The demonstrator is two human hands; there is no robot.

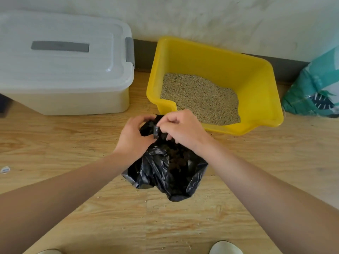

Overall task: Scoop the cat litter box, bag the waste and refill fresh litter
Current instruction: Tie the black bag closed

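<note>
Both forearms reach in from the near edge to a black plastic waste bag (165,171) resting on the wooden floor (73,208), just near of the yellow litter box (256,85). Left hand (133,137) and right hand (180,128) pinch the gathered bag mouth, fingers clamped on plastic, apparently to tie it shut. Bag appears crumpled, glossy, with dark clumps showing inside. Litter in the box lies shallow; refill judged outstanding.

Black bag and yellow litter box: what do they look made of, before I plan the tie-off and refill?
Black bag: thin plastic film, glossy, by its sharp crinkles and highlights; both the left hand and the right hand pinch its gathered top. Yellow litter box: rigid moulded plastic, smooth with a slight sheen, rolled rim. Litter inside looks like fine beige granules; the mineral type cannot be told.
</note>
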